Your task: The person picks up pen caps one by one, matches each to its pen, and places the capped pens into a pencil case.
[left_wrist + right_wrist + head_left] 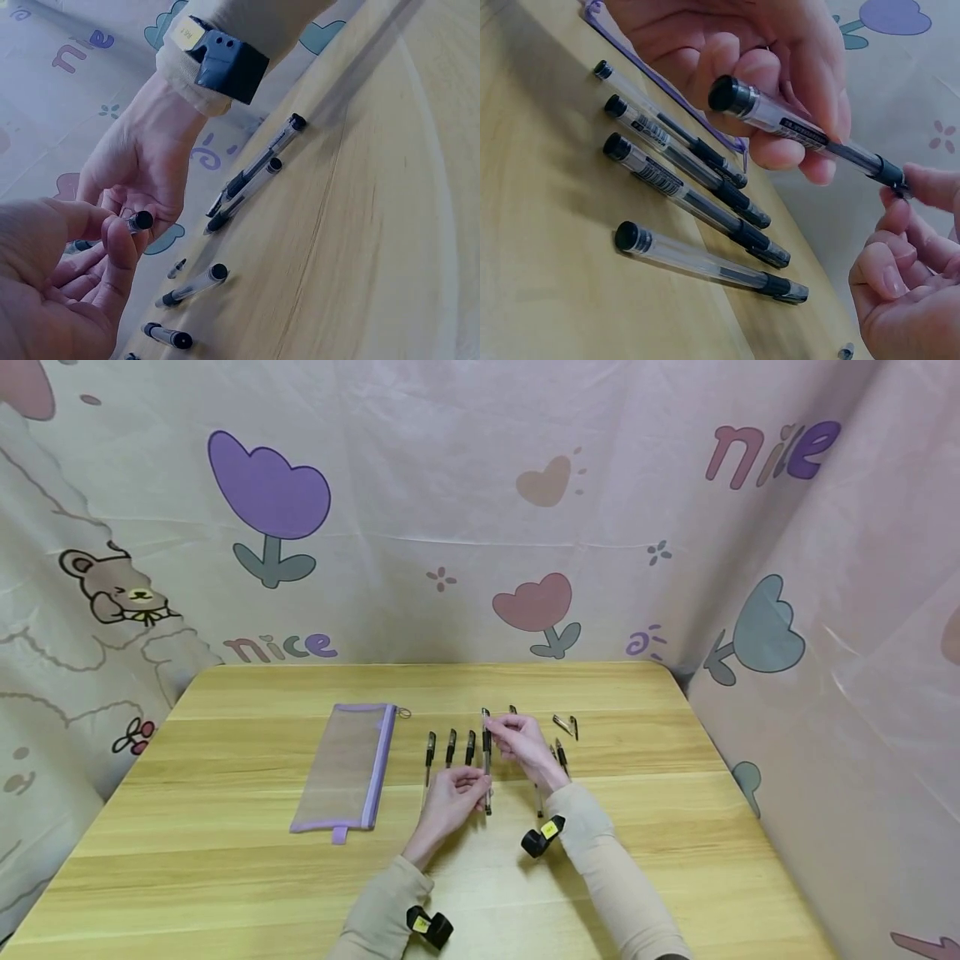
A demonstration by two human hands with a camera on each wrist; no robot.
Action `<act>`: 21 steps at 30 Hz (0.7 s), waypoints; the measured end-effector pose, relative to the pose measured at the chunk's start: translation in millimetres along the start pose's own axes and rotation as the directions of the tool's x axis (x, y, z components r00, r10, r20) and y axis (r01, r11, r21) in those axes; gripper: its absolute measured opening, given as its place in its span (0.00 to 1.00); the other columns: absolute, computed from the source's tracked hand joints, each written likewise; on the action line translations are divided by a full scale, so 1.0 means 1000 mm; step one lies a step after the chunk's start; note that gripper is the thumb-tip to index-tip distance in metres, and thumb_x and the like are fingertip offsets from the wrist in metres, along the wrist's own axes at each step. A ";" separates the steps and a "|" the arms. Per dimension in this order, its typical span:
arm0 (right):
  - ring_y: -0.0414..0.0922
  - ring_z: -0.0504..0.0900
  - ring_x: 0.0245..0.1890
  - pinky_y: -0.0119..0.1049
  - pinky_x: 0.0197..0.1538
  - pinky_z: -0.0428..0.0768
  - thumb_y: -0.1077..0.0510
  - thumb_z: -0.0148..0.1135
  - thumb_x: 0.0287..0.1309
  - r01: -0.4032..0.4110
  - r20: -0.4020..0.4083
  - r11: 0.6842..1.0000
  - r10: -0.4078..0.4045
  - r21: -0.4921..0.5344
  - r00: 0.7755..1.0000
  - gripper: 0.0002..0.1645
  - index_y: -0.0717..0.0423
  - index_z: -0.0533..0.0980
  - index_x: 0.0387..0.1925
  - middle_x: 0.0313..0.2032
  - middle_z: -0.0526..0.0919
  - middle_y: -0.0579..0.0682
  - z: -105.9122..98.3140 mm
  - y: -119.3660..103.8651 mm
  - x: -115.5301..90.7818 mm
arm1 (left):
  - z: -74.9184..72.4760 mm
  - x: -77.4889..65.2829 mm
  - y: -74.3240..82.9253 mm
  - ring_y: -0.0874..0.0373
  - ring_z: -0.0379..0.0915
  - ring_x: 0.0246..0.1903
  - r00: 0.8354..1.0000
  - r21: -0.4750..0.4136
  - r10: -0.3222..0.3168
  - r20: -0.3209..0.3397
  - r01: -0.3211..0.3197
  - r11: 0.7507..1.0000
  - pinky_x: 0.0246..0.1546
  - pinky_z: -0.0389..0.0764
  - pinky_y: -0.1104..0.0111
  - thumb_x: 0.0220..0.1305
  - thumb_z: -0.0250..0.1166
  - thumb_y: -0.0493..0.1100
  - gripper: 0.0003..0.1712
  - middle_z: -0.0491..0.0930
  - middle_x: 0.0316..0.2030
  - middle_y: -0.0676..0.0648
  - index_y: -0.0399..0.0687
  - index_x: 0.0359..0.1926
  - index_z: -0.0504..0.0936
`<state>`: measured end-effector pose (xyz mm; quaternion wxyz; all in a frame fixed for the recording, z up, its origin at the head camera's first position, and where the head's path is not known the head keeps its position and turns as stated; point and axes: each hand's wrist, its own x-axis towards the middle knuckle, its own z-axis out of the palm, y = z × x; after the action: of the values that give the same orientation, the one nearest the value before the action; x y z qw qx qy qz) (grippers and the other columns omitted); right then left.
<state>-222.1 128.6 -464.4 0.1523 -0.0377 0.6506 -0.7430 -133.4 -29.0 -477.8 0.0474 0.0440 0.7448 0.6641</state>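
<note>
Both hands hold one clear-barrelled gel pen [487, 762] with a black grip, raised above the table. Near its black end plug, my left hand [452, 800] pinches the barrel between thumb and fingers. My right hand [522, 745] pinches the pen at its capped end. In the right wrist view, the pen [791, 129] slants between the left hand [810, 67] and the right hand [915, 300]. Below it, several capped pens [697, 195] lie side by side. The left wrist view shows mainly the end plug [140, 220] between the left fingers.
A mesh zip pouch [341, 768] with purple edging lies flat on the left of the wooden table [225, 860]. Pens without caps [562, 755] lie right of the right hand, partly hidden by it. Small loose caps [564, 725] lie behind them. Patterned curtains border the table.
</note>
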 end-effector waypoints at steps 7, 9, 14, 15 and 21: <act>0.34 0.62 0.17 0.27 0.23 0.60 0.56 0.62 0.67 -0.033 0.025 0.999 0.033 0.009 0.999 0.08 0.49 0.80 0.30 0.18 0.71 0.39 -0.004 0.001 0.003 | 0.001 0.001 0.000 0.55 0.79 0.25 1.000 -0.001 -0.017 0.012 0.017 1.000 0.28 0.85 0.66 0.66 0.64 0.32 0.12 0.84 0.33 0.32 0.24 0.45 0.81; 0.34 0.63 0.18 0.26 0.23 0.62 0.55 0.62 0.68 -0.054 0.038 0.998 0.053 0.025 0.998 0.06 0.49 0.82 0.33 0.21 0.72 0.39 -0.006 0.002 0.003 | -0.002 0.001 -0.001 0.61 0.78 0.24 0.999 -0.013 -0.013 0.043 0.014 1.000 0.28 0.85 0.69 0.67 0.64 0.34 0.13 0.85 0.33 0.33 0.25 0.46 0.81; 0.33 0.63 0.19 0.26 0.25 0.63 0.56 0.62 0.68 -0.092 0.061 0.993 0.087 0.070 0.994 0.06 0.50 0.84 0.37 0.25 0.74 0.39 -0.008 0.002 0.003 | -0.002 0.002 -0.002 0.62 0.77 0.25 0.998 -0.029 -0.018 0.065 0.020 0.999 0.28 0.83 0.73 0.68 0.63 0.34 0.14 0.84 0.34 0.32 0.24 0.47 0.80; 0.33 0.63 0.18 0.26 0.25 0.62 0.57 0.61 0.68 -0.089 0.064 0.993 0.084 0.074 0.994 0.07 0.49 0.84 0.36 0.25 0.74 0.39 -0.007 0.003 0.002 | -0.002 0.002 -0.002 0.61 0.77 0.25 0.998 -0.036 -0.021 0.065 0.023 0.999 0.28 0.83 0.73 0.68 0.63 0.34 0.14 0.84 0.34 0.31 0.24 0.47 0.80; 0.33 0.60 0.17 0.26 0.24 0.61 0.60 0.58 0.70 -0.076 0.037 0.993 0.073 0.085 0.997 0.11 0.48 0.83 0.31 0.25 0.74 0.38 -0.004 0.005 0.001 | 0.001 0.000 -0.002 0.61 0.75 0.25 0.998 -0.077 -0.041 0.041 0.044 0.996 0.27 0.80 0.75 0.67 0.63 0.34 0.12 0.84 0.34 0.33 0.26 0.46 0.80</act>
<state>-223.4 131.3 -470.3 0.1925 -0.0193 0.6164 -0.7633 -133.4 -28.1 -479.7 0.0778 0.0392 0.7180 0.6906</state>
